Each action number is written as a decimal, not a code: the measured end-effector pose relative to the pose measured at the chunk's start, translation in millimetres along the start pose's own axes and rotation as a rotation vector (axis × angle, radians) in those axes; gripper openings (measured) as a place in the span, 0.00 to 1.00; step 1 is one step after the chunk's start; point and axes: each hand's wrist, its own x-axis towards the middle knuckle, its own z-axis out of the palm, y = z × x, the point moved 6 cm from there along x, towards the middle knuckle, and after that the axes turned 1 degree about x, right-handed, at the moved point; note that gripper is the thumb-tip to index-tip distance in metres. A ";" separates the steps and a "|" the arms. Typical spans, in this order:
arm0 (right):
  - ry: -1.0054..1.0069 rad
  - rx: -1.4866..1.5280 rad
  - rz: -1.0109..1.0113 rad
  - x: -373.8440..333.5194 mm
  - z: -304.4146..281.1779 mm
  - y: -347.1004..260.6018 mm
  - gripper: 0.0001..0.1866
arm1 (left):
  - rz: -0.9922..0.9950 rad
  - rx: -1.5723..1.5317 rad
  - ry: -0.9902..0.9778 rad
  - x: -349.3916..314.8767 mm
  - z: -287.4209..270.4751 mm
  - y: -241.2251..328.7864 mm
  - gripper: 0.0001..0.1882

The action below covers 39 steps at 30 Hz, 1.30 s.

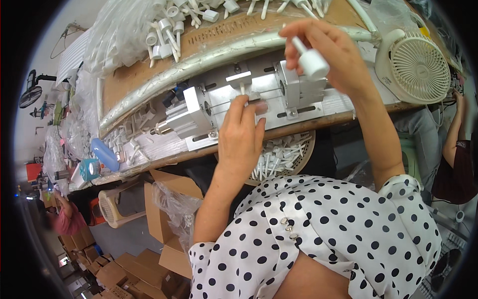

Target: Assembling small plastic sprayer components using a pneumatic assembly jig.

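Note:
My right hand [331, 57] is raised above the right end of a metal fixture [196, 112]. Its fingers are closed on a white cap with a thin stem [313, 64]; the stem runs up into the fingers. Over the middle of the fixture reaches my left hand [240, 142], fingers stretched forward and thumb apart. Its fingertips are by the thin rods between two upright metal blocks, close to a small white stem [243, 87] below a metal plate. Part of what lies under those fingers is hidden, and the fingertips are slightly blurred.
White stemmed caps [167, 37] lie piled on a brown board behind a plastic-wrapped rail [199, 70]. A round basket [279, 162] of white pieces sits below the bench edge. A white fan [416, 67] stands right; an open carton [159, 209] is lower left. Other people are at both sides.

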 end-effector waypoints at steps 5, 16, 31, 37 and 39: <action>-0.151 -0.116 -0.033 -43.1 40.4 22.4 0.30 | -0.034 -0.157 0.123 47.2 -43.9 -32.0 0.08; -0.204 -1.204 -0.846 -29.3 85.1 43.0 0.11 | 0.471 0.960 -0.023 151.9 -67.5 -98.2 0.09; 0.183 -1.361 -0.649 14.5 9.6 -19.0 0.05 | -0.319 -0.598 0.410 28.1 -63.8 -50.4 0.07; 0.314 -1.824 -0.284 55.4 -56.1 -33.4 0.10 | -0.204 -0.223 0.187 -17.0 -13.3 -8.5 0.12; 0.315 -1.816 -0.309 54.6 -48.1 -38.6 0.09 | -0.193 -0.188 0.163 -17.9 -6.5 -9.8 0.13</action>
